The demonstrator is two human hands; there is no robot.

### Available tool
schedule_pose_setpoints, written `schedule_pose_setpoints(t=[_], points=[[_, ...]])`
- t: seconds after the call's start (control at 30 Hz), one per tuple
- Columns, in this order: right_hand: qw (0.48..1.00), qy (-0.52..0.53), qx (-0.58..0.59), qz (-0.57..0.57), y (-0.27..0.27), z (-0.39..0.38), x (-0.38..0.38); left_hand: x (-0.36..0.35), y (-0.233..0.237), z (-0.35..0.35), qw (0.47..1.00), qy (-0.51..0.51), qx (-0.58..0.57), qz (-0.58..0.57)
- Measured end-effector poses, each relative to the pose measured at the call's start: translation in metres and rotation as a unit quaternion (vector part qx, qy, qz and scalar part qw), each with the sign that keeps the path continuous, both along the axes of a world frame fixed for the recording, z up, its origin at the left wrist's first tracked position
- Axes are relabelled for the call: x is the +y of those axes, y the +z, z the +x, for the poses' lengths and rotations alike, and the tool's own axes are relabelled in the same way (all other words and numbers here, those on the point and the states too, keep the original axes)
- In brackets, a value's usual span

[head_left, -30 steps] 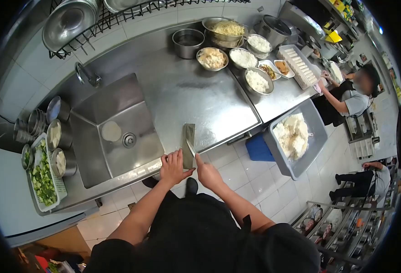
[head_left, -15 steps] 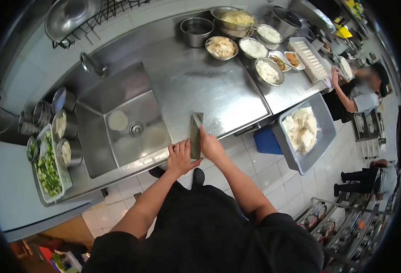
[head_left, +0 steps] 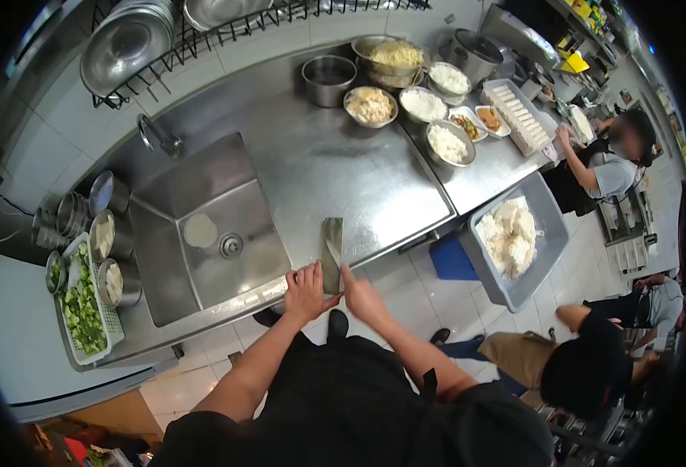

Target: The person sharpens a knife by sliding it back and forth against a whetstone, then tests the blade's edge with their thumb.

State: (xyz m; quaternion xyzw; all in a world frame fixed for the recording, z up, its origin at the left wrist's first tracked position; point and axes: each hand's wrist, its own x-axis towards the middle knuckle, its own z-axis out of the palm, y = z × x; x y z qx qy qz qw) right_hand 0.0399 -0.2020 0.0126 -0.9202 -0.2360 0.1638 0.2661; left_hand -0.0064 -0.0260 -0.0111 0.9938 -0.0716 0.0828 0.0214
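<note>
Right hand (head_left: 362,296) back; whetstone (head_left: 332,247) lengthwise away.

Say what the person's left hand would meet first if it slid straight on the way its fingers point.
Probably the grey stone at the front edge of the counter: the left hand points slightly towards it, fingertips close beside it. Depth is unclear; it could pass onto bare steel instead.

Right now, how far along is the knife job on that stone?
Done: stone laid at the counter edge by the sink. In hand: right hand holds the knife on it, left hand presses the blade flat. Left: setting the knife down; edge quality can't be judged.
</note>
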Motion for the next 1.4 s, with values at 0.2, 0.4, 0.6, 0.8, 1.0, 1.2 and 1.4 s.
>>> schedule_pose_setpoints(t=[0.2,0.4,0.6,0.8,1.0,1.2,1.4], points=[[0.999,-0.027,0.002,0.02,-0.01,0.029,0.012,0.0,0.001,-0.006,1.0,-0.004,0.003,-0.024],[0.999,-0.011,0.001,0.041,-0.022,0.026,0.007,0.0,-0.003,-0.006,0.999,-0.004,0.007,-0.032],[1.0,-0.003,-0.02,0.003,-0.004,-0.024,-0.011,-0.001,-0.004,0.002,0.999,-0.001,-0.031,-0.03],[0.999,-0.008,-0.03,0.03,-0.007,0.029,0.014,-0.003,0.002,0.003,0.991,0.02,0.023,-0.128],[0.998,-0.003,0.004,0.063,0.006,0.038,0.009,-0.007,0.005,0.004,0.995,0.011,-0.041,-0.085],[0.998,0.043,0.006,0.044,-0.005,0.03,0.018,0.008,0.004,-0.003,0.993,-0.026,-0.041,-0.109],[0.996,0.085,0.015,0.025,-0.001,0.015,0.049,0.033,0.008,-0.029,0.991,0.026,0.013,-0.13]])
